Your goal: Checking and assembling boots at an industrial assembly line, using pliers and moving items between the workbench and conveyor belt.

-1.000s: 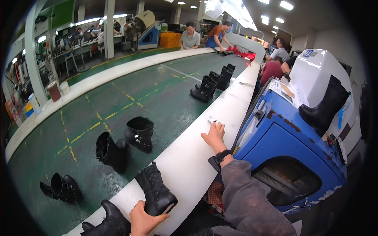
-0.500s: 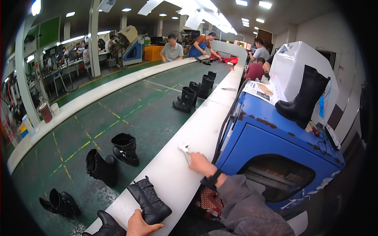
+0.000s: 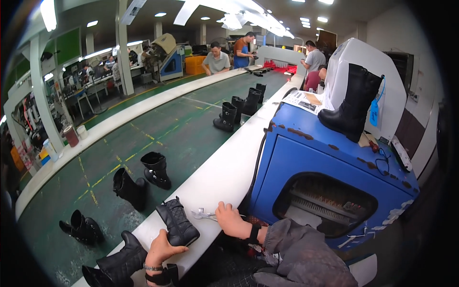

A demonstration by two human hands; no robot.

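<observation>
Since half a second ago, the silver pliers-like tool (image 3: pixel 204 215) has come back toward me in my right hand (image 3: pixel 228 219), and its head now sits just beside the black quilted boot (image 3: pixel 176 221). Of my two hands, the right has its fingers curled around the tool's handle; the left (image 3: pixel 161 248) grasps the boot by its lower end, thumb along the near side. That boot is on the white table (image 3: pixel 205 184), its shaft top toward the green surface (image 3: pixel 186 131), where more black boots stand. Another quilted boot (image 3: pixel 119 260) lies near my left wrist. To my right is a blue machine (image 3: pixel 306 148) carrying a tall black boot (image 3: pixel 353 106).
</observation>
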